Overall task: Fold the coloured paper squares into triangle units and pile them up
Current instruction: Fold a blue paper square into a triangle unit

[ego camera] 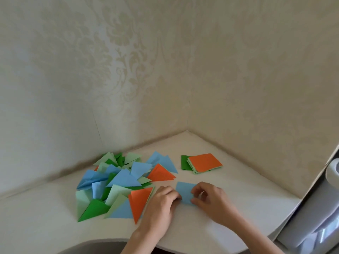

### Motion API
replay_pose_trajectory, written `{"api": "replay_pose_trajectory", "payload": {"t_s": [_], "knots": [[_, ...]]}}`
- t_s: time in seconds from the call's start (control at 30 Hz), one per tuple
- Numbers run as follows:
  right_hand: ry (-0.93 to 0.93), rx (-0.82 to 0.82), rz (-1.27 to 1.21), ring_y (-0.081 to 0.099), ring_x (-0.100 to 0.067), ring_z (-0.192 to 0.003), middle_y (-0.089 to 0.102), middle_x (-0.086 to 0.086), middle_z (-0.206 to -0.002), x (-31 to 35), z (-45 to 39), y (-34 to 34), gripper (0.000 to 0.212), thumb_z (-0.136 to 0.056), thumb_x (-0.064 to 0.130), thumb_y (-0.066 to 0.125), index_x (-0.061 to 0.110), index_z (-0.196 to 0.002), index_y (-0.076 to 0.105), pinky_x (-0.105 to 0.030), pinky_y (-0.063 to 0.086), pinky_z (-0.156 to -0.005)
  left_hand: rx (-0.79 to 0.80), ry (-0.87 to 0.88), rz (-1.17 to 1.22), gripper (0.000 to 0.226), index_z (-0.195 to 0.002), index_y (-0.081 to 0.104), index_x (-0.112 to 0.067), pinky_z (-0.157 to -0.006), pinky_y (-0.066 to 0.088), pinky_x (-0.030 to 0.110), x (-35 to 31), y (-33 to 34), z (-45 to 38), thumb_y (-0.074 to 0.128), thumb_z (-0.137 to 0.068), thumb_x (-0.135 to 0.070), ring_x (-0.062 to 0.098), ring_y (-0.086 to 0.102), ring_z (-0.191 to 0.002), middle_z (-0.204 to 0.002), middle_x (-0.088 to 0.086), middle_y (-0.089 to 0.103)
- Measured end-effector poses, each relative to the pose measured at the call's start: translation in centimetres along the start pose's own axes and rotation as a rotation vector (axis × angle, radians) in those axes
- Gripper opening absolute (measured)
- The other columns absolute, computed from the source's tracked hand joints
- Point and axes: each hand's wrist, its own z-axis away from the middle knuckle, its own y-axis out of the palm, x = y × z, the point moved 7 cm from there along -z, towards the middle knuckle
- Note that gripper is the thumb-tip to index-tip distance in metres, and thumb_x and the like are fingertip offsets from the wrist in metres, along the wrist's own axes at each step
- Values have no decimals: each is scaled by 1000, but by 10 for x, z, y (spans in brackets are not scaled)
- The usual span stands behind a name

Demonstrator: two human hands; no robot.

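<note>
A light blue paper square (184,191) lies flat on the white table (211,230) in front of me. My left hand (161,204) presses its left edge with curled fingertips. My right hand (209,198) pinches its right edge between thumb and fingers. To the left spreads a loose pile of folded triangles (117,184) in blue, pale green, dark green and orange; an orange triangle (139,202) lies right beside my left hand. A small stack of unfolded squares (201,163), orange on top with green beneath, sits behind the blue square.
The table fills a corner between two patterned cream walls (128,70). Its front edge curves in just below my forearms. A grey-white object (315,217) stands off the table's right edge.
</note>
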Motion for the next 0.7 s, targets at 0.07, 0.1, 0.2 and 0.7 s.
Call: {"api": "replay_pose_trajectory", "payload": {"t_s": [0.07,0.1,0.2,0.7], "knots": [[-63,-16,4,57,-2,-75,62,14,-78,2,7,-1,26,-81,17,70,39,-77,57,-10,42,-65,-23,-30,5,23,-89,69,-25,-77,34,7,1,0,1,64,-81,-4,1,49,-88,-90,-17,59],[-81,-20,10,57,0,-80,62,15,-79,2,9,-1,25,-81,17,69,39,-76,59,-9,42,-67,-34,-44,17,22,-88,70,-25,-76,36,8,2,-1,1,63,-81,-5,2,50,-87,-89,-17,59],[-127,-17,43,54,1,-92,59,16,-91,0,12,1,10,-82,24,69,35,-81,70,-5,38,-74,-50,-71,3,22,-85,68,-27,-72,44,20,3,-3,2,60,-80,-7,4,52,-86,-87,-17,60],[-64,-261,108,48,-3,-75,47,22,-78,-5,6,16,17,-77,43,70,33,-67,61,-30,45,-73,-201,-190,-21,28,-98,64,-25,-67,46,28,8,5,-3,76,-75,-37,13,53,-74,-75,-16,54]]}}
